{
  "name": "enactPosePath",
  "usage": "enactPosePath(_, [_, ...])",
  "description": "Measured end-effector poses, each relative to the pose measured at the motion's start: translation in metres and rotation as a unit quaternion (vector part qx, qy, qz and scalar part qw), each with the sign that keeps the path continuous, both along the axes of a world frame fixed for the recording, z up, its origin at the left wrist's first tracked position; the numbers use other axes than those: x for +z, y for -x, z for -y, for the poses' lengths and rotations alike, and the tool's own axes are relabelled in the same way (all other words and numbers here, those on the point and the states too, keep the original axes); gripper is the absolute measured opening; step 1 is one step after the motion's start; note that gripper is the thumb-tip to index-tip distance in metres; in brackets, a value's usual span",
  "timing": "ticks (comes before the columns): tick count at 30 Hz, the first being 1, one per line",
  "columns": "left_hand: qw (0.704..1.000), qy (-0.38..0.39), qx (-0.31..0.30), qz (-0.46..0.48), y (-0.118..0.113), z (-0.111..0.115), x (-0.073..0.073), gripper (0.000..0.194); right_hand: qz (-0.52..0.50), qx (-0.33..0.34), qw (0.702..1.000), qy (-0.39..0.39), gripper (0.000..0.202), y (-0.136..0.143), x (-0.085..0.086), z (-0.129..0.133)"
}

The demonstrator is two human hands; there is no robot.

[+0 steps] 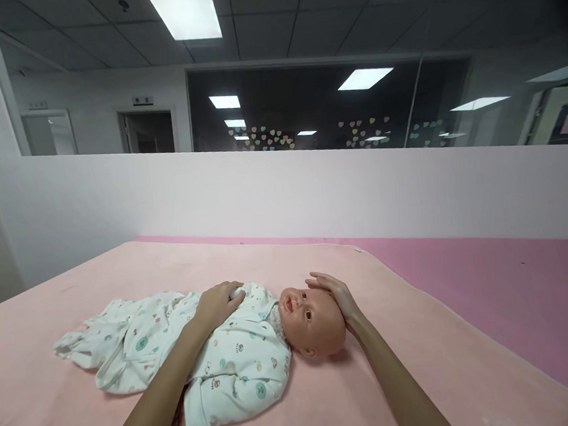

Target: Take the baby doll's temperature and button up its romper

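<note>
"Baby doll: how stiff?"

"Likely hard-headed, soft-bodied; lift under nape and hips. It's on the blanket, right hand loosely cupping its crown, left hand curled over its torso, pinch unclear."

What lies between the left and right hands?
The head view shows the doll's head and part of its shirt between the left hand and right hand.

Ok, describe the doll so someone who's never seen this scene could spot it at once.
Below the long white wall spreads a peach sheet. On it lies the doll, the left hand on its torso and the right hand against its head. Its bald head and white outfit with small coloured prints set it apart from the plain sheet.
</note>
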State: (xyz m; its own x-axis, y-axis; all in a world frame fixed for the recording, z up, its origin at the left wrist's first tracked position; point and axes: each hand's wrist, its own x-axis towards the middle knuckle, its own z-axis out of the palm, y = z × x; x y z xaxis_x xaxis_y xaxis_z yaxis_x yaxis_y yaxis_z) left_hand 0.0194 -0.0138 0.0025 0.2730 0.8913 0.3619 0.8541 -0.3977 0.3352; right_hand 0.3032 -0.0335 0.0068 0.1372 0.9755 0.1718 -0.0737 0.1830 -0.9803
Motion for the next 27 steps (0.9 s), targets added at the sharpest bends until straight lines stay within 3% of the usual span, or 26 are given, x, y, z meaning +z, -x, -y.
enactPosePath(5, [1.000, -0.002, 0.000, -0.001, 0.001, 0.000, 0.000, 0.038, 0.056, -0.005, 0.998, 0.003, 0.047, -0.003, -0.003, -0.003])
enactPosePath(9, [1.000, 0.000, 0.003, 0.000, 0.000, 0.000, -0.001, 0.039, 0.025, 0.020, 0.999, 0.010, 0.057, -0.004, -0.004, -0.005])
enactPosePath(13, [1.000, 0.006, 0.001, 0.003, 0.000, 0.001, 0.000, 0.040, 0.049, -0.003, 0.999, 0.003, 0.051, -0.003, -0.003, -0.004])
enactPosePath(17, [1.000, 0.007, -0.003, 0.005, 0.000, 0.002, 0.001, 0.040, 0.026, 0.019, 0.999, 0.013, 0.056, -0.004, -0.003, -0.004])
enactPosePath(23, [1.000, 0.013, -0.001, -0.001, -0.001, 0.003, 0.003, 0.040, 0.047, 0.010, 0.999, 0.011, 0.049, -0.004, -0.002, -0.002])
enactPosePath(27, [1.000, 0.007, 0.008, -0.010, 0.002, 0.004, 0.003, 0.041, 0.036, 0.066, 0.997, 0.030, 0.043, -0.002, 0.003, 0.008])
